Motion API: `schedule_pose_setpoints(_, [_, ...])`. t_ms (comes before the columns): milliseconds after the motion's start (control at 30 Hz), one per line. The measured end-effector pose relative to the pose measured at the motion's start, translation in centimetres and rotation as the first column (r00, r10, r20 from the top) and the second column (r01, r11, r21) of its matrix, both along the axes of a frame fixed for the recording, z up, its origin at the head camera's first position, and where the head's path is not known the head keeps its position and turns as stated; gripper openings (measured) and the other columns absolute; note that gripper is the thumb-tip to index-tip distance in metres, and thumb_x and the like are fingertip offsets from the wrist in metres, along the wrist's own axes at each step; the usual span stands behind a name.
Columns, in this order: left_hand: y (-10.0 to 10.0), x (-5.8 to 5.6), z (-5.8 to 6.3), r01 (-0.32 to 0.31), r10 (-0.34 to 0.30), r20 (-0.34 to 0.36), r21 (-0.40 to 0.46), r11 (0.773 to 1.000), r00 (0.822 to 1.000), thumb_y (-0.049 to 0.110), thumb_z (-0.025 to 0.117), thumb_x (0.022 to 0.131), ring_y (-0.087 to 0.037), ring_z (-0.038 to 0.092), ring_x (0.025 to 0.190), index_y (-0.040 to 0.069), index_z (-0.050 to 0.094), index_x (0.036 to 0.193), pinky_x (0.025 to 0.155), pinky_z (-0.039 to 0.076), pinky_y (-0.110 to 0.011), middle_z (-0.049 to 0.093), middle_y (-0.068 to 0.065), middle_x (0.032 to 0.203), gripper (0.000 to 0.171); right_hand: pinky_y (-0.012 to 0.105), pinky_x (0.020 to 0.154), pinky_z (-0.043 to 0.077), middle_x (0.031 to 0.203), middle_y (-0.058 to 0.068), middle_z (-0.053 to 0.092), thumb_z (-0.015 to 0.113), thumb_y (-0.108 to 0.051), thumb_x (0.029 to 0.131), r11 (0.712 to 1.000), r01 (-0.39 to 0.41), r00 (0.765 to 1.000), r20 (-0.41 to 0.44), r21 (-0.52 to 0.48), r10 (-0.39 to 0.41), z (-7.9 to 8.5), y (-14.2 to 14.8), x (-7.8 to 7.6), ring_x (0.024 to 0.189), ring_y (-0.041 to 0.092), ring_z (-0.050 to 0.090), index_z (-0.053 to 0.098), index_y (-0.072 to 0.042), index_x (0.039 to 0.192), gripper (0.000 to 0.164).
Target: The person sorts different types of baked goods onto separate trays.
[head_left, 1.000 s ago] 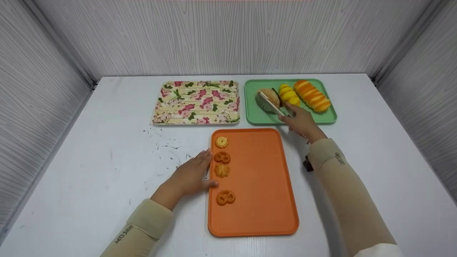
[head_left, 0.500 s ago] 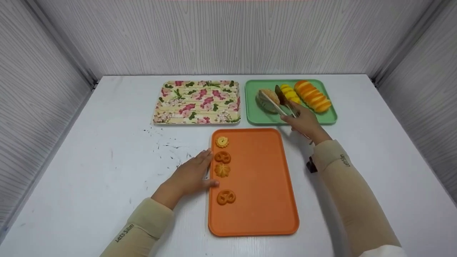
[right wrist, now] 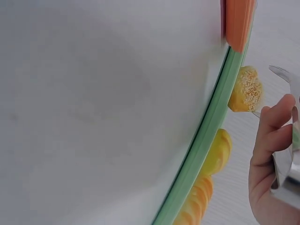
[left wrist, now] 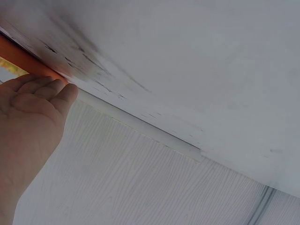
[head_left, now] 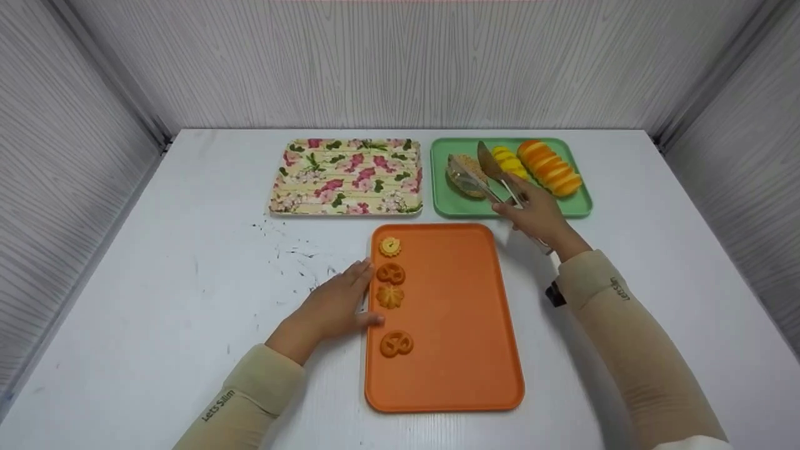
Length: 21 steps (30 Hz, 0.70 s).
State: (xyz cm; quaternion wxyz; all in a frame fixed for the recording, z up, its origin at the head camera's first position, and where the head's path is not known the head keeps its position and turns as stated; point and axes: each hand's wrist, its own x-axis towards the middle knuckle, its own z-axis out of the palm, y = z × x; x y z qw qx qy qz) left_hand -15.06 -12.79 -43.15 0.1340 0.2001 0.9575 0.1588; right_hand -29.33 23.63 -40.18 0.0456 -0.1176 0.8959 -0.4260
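Note:
My right hand [head_left: 539, 214] grips a pair of metal tongs [head_left: 490, 164] above the green tray [head_left: 440, 203]. The tongs' arms are spread: one blade overlaps the sesame bun [head_left: 473, 166] in the head view, while the other stands between it and a yellow ridged bread [head_left: 509, 161]. From the right wrist, the tongs' tip shows above the bun [right wrist: 248, 90], apart from it. My left hand [head_left: 332, 307] rests with extended fingers along the left rim of the orange tray [head_left: 450, 312], its thumb over the edge. Pretzel-shaped cookies [head_left: 396, 344] and other cookies line that tray's left side.
An orange striped loaf [head_left: 550, 167] lies at the green tray's right. A floral tray [head_left: 347, 178] stands left of it at the back. Beneath the right forearm is a small black object [head_left: 555, 294]. Wood-grain panels [head_left: 400, 69] enclose the white table [head_left: 187, 300] behind and at both sides.
The tongs' arms have spread wider and their right blade has moved off the sesame bun. My right hand and forearm have shifted slightly right. My left hand stays on the orange tray's rim.

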Motion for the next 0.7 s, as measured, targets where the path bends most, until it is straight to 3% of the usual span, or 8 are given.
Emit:
schedule_pose_setpoints(133, [-0.1,0.1,0.1,0.002,-0.002,0.000,0.005,1.000,1.000,0.058,0.060,0.086,-0.025,0.015,0.143,0.004,0.017,0.152,0.112,0.021,-0.044,0.011,-0.006,0.158,0.095,0.035,0.061,0.054,0.100,0.012,0.064,0.065,-0.040,0.090,1.000,-0.019,0.999,-0.029,0.005,0.019,0.2,-0.6,0.3,0.064,0.028,0.061,0.028,-0.021,0.152,0.074])
schedule_pose_setpoints(300, [-0.1,0.1,0.0,-0.003,0.003,0.005,0.009,1.000,1.000,0.058,0.060,0.085,-0.025,0.015,0.142,0.005,0.017,0.152,0.112,0.021,-0.044,0.010,-0.005,0.158,0.095,0.032,0.060,0.053,0.100,0.010,0.065,0.067,-0.039,0.088,0.999,-0.032,0.999,-0.042,-0.015,0.032,0.7,-1.6,0.9,0.066,0.035,0.061,0.027,-0.025,0.152,0.076])
schedule_pose_setpoints(467, [-0.2,0.1,-0.1,-0.002,0.002,-0.007,0.007,1.000,1.000,0.058,0.060,0.085,-0.026,0.016,0.142,0.005,0.018,0.152,0.112,0.022,-0.044,0.011,-0.006,0.158,0.096,0.043,0.065,0.054,0.100,0.009,0.064,0.068,-0.039,0.087,0.994,-0.098,0.995,-0.032,-0.051,0.096,1.5,-2.9,1.6,0.074,0.038,0.060,0.029,-0.030,0.151,0.075])
schedule_pose_setpoints(600, [-0.1,0.1,0.0,-0.007,0.007,-0.005,0.002,1.000,1.000,0.059,0.060,0.085,-0.025,0.016,0.142,0.006,0.017,0.152,0.112,0.021,-0.043,0.012,-0.005,0.158,0.096,0.044,0.074,0.053,0.102,0.007,0.065,0.068,-0.037,0.088,0.983,-0.183,0.982,-0.049,-0.019,0.182,1.8,-3.7,2.1,0.088,0.026,0.061,0.030,-0.029,0.150,0.073])
schedule_pose_setpoints(700, [0.1,0.0,0.0,-0.017,0.017,0.006,-0.002,1.000,1.000,0.059,0.060,0.085,-0.024,0.016,0.142,0.007,0.017,0.153,0.112,0.021,-0.043,0.011,-0.004,0.158,0.095,0.042,0.087,0.049,0.114,0.005,0.063,0.068,-0.038,0.088,0.972,-0.234,0.972,-0.033,-0.004,0.233,1.7,-4.1,2.3,0.099,0.019,0.058,0.030,-0.027,0.150,0.074])
